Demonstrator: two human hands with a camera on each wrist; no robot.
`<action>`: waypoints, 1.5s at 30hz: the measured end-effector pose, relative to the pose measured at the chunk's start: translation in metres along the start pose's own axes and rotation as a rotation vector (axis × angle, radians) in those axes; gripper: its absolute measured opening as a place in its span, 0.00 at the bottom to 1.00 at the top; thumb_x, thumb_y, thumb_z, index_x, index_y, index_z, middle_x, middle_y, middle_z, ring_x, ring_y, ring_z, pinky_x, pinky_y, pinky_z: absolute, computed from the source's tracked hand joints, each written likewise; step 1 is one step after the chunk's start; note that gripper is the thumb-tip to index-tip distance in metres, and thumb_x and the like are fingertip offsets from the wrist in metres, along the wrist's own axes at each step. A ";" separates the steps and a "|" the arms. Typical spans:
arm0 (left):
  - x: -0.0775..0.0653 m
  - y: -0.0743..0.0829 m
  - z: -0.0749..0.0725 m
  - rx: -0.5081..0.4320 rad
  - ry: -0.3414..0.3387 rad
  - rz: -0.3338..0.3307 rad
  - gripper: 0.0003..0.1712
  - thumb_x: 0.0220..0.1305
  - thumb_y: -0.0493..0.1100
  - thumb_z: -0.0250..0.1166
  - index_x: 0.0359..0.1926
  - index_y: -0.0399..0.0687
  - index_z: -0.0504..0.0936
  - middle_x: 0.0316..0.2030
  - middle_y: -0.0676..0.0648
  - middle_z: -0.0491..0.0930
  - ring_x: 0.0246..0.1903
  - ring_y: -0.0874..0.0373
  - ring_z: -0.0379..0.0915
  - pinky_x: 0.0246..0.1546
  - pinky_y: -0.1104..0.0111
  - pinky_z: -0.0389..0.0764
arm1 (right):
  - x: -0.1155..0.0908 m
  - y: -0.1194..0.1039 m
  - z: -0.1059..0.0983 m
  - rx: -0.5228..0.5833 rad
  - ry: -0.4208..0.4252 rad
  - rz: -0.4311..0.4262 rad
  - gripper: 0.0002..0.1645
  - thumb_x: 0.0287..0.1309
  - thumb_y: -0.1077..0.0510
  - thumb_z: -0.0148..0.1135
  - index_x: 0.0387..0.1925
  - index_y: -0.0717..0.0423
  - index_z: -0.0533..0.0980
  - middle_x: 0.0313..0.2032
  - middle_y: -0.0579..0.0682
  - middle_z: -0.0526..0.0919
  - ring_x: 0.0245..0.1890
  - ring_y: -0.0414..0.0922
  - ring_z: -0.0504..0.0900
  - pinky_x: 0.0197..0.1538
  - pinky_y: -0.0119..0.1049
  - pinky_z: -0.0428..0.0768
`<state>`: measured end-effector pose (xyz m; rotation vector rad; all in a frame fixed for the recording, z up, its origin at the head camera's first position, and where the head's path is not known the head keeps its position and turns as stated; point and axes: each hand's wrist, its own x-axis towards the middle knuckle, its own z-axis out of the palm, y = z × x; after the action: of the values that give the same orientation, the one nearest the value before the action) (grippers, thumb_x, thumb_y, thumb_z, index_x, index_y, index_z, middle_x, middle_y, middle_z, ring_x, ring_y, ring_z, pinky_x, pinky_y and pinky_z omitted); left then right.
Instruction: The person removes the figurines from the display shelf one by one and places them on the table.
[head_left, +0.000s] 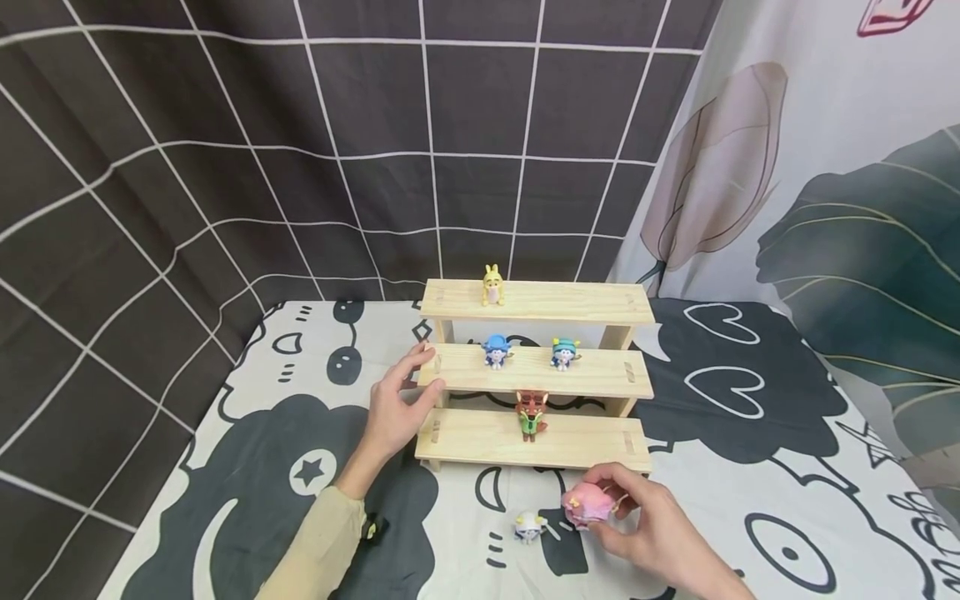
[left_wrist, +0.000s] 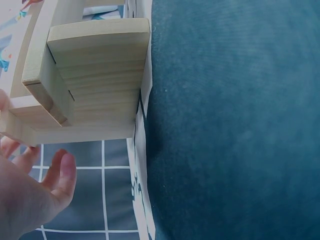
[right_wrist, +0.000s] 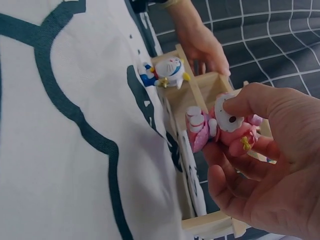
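My right hand (head_left: 648,521) pinches a pink figurine (head_left: 587,505) between thumb and fingers, in front of the lowest step of a three-tier wooden display stand (head_left: 472,442). In the right wrist view the figurine (right_wrist: 235,127) shows a white face, a pink outfit and a small yellow bow. Just left of it on the cloth stands a small white-headed figurine (head_left: 528,526), seen with blue lower parts in the right wrist view. At the stand's left end, my left hand (head_left: 395,406) holds the edge of the middle tier, thumb in front and fingers behind.
A yellow rabbit-eared figurine (head_left: 492,287) stands on the top tier. Blue-hatted (head_left: 496,352) and green-hatted (head_left: 564,353) figurines occupy the middle one, a red fox figurine (head_left: 531,417) the lowest. Patterned cloth (head_left: 315,333) lies beneath; a dark grid curtain (head_left: 480,108) hangs behind.
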<state>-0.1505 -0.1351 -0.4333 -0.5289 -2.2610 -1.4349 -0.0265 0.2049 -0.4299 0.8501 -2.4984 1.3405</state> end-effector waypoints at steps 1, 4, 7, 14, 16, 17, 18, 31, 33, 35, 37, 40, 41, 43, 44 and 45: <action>0.000 0.000 0.000 0.000 0.000 0.001 0.23 0.62 0.36 0.69 0.59 0.38 0.79 0.65 0.37 0.73 0.57 0.44 0.76 0.44 0.44 0.79 | -0.001 0.000 0.001 -0.002 -0.001 -0.002 0.38 0.31 0.75 0.77 0.48 0.52 0.76 0.37 0.39 0.81 0.33 0.36 0.78 0.28 0.31 0.79; 0.001 0.000 0.000 -0.001 -0.001 0.002 0.23 0.62 0.36 0.68 0.59 0.38 0.79 0.64 0.35 0.72 0.57 0.43 0.76 0.44 0.44 0.79 | -0.002 0.000 0.003 0.000 -0.015 0.004 0.38 0.31 0.75 0.77 0.48 0.52 0.76 0.37 0.39 0.80 0.33 0.35 0.77 0.28 0.32 0.78; 0.001 0.000 0.000 -0.002 -0.002 -0.001 0.23 0.62 0.36 0.68 0.59 0.37 0.79 0.64 0.34 0.72 0.57 0.43 0.76 0.44 0.44 0.79 | -0.004 0.001 0.005 0.002 -0.024 0.006 0.38 0.31 0.75 0.76 0.48 0.51 0.75 0.37 0.38 0.80 0.33 0.35 0.77 0.28 0.32 0.78; 0.000 0.002 0.000 0.001 0.000 -0.011 0.23 0.62 0.36 0.69 0.59 0.38 0.79 0.65 0.36 0.73 0.56 0.44 0.76 0.44 0.45 0.79 | -0.005 0.004 0.008 0.014 -0.035 -0.006 0.37 0.32 0.74 0.77 0.47 0.51 0.75 0.36 0.39 0.80 0.33 0.35 0.77 0.28 0.32 0.78; 0.000 0.003 0.000 -0.001 0.000 -0.012 0.23 0.62 0.35 0.68 0.59 0.38 0.79 0.65 0.36 0.72 0.57 0.44 0.76 0.44 0.45 0.79 | -0.006 0.004 0.009 0.014 -0.041 -0.004 0.36 0.32 0.74 0.77 0.46 0.50 0.75 0.36 0.38 0.79 0.32 0.34 0.76 0.28 0.31 0.78; 0.000 0.003 0.000 -0.003 0.000 -0.011 0.23 0.62 0.35 0.68 0.59 0.38 0.79 0.64 0.35 0.72 0.57 0.44 0.76 0.44 0.46 0.79 | -0.006 0.004 0.010 0.013 -0.045 -0.003 0.36 0.32 0.74 0.77 0.46 0.50 0.75 0.36 0.38 0.79 0.32 0.34 0.76 0.28 0.31 0.78; 0.000 0.003 0.000 -0.004 0.000 -0.010 0.23 0.62 0.35 0.68 0.59 0.38 0.79 0.64 0.34 0.72 0.57 0.44 0.76 0.44 0.45 0.79 | -0.005 0.004 0.010 0.011 -0.048 -0.005 0.36 0.32 0.74 0.77 0.46 0.49 0.75 0.36 0.37 0.79 0.32 0.34 0.76 0.28 0.31 0.78; 0.000 0.002 0.000 0.008 -0.003 -0.008 0.23 0.63 0.36 0.68 0.59 0.38 0.79 0.65 0.36 0.72 0.57 0.44 0.76 0.44 0.45 0.79 | -0.007 0.001 0.014 -0.013 -0.043 0.002 0.35 0.30 0.73 0.77 0.43 0.44 0.76 0.35 0.33 0.77 0.31 0.32 0.75 0.29 0.29 0.77; 0.000 0.002 0.000 0.010 -0.002 -0.008 0.23 0.63 0.36 0.68 0.59 0.38 0.79 0.65 0.37 0.72 0.57 0.44 0.76 0.44 0.46 0.79 | -0.007 0.001 0.015 -0.014 -0.035 -0.011 0.35 0.31 0.73 0.77 0.43 0.44 0.76 0.35 0.33 0.77 0.31 0.32 0.75 0.29 0.29 0.76; 0.000 0.003 0.000 0.011 -0.003 -0.010 0.24 0.63 0.36 0.68 0.59 0.38 0.79 0.65 0.39 0.72 0.57 0.44 0.76 0.44 0.46 0.79 | -0.007 0.001 0.016 -0.022 -0.031 -0.021 0.35 0.31 0.72 0.78 0.42 0.44 0.76 0.34 0.33 0.77 0.30 0.32 0.75 0.29 0.28 0.76; 0.000 0.003 0.000 0.014 -0.003 -0.012 0.23 0.63 0.36 0.69 0.59 0.38 0.79 0.65 0.40 0.73 0.57 0.44 0.76 0.44 0.47 0.79 | -0.007 0.000 0.017 -0.026 -0.038 -0.011 0.34 0.32 0.72 0.78 0.42 0.44 0.75 0.34 0.32 0.76 0.30 0.31 0.74 0.29 0.27 0.76; 0.000 0.003 -0.001 0.017 -0.003 -0.014 0.23 0.63 0.36 0.69 0.59 0.38 0.79 0.65 0.39 0.73 0.57 0.45 0.76 0.44 0.48 0.79 | -0.007 0.000 0.016 -0.024 -0.061 0.011 0.34 0.32 0.72 0.77 0.41 0.44 0.74 0.33 0.32 0.75 0.29 0.31 0.74 0.28 0.28 0.76; 0.000 0.003 -0.001 0.018 -0.003 -0.015 0.23 0.63 0.36 0.69 0.59 0.38 0.79 0.65 0.39 0.73 0.57 0.45 0.76 0.44 0.48 0.79 | -0.007 0.000 0.016 -0.018 -0.070 0.016 0.34 0.33 0.72 0.77 0.41 0.44 0.74 0.33 0.32 0.75 0.29 0.31 0.74 0.28 0.28 0.76; 0.000 0.003 -0.001 0.018 -0.004 -0.015 0.23 0.63 0.36 0.69 0.59 0.38 0.79 0.65 0.38 0.73 0.57 0.45 0.76 0.44 0.49 0.79 | -0.008 0.001 0.016 -0.009 -0.088 0.021 0.34 0.32 0.73 0.76 0.42 0.45 0.73 0.33 0.33 0.75 0.30 0.30 0.74 0.29 0.28 0.76; 0.000 0.003 -0.001 0.018 -0.005 -0.015 0.23 0.63 0.36 0.69 0.59 0.38 0.79 0.65 0.37 0.73 0.57 0.45 0.76 0.44 0.49 0.79 | -0.008 0.001 0.017 -0.009 -0.093 0.015 0.34 0.32 0.73 0.76 0.42 0.45 0.73 0.33 0.33 0.75 0.30 0.31 0.74 0.29 0.28 0.77; 0.000 0.003 -0.001 0.017 -0.005 -0.016 0.23 0.63 0.36 0.69 0.59 0.38 0.79 0.64 0.37 0.73 0.57 0.45 0.75 0.44 0.49 0.79 | -0.008 0.002 0.017 -0.009 -0.098 0.008 0.35 0.31 0.73 0.76 0.42 0.46 0.73 0.34 0.33 0.75 0.30 0.31 0.75 0.30 0.28 0.77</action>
<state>-0.1491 -0.1346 -0.4307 -0.5108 -2.2844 -1.4226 -0.0191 0.1953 -0.4448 0.9259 -2.5814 1.3202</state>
